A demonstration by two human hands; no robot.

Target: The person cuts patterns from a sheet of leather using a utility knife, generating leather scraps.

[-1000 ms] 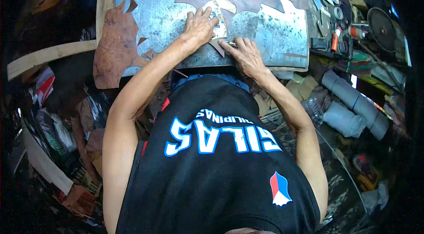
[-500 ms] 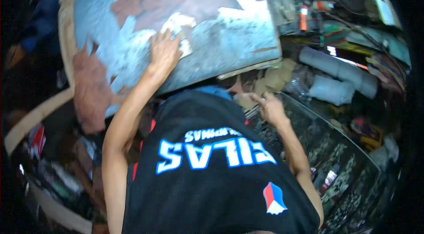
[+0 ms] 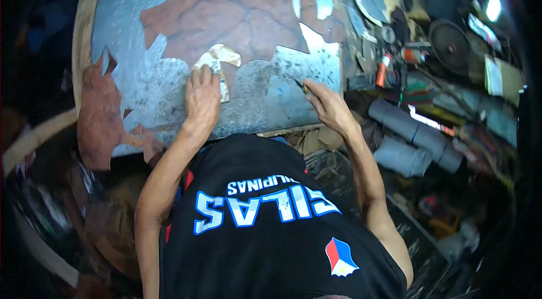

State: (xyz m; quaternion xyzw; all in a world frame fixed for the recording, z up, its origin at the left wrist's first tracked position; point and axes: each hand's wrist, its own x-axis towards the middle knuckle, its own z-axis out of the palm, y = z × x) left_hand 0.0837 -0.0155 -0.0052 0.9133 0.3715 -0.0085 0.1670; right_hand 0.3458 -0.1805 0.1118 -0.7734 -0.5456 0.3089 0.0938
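Brown leather [image 3: 226,11] with ragged, cut edges lies across a grey metal-topped board [image 3: 147,96]. Near its lower edge is a pale, worn pattern piece [image 3: 222,57], with the fingers of my left hand [image 3: 204,96] laid flat against its left side. My right hand [image 3: 330,104] is over the right part of the board, closed round a small dark pointed tool [image 3: 303,87] whose tip points to the upper left. A second brown leather piece [image 3: 100,113] hangs over the board's lower left corner.
Grey rolls [image 3: 415,132] lie right of the board. Beyond them are an orange-and-white container [image 3: 383,70], a dark round disc [image 3: 450,45] and jumbled tools. Leather scraps [image 3: 316,140] sit below the board's front edge. A wooden strip [image 3: 86,28] runs along its left side.
My right hand has moved up from the scraps beside the board to above its surface, and the pointed tool now shows in it. My left hand sits slightly lower, its fingers straighter.
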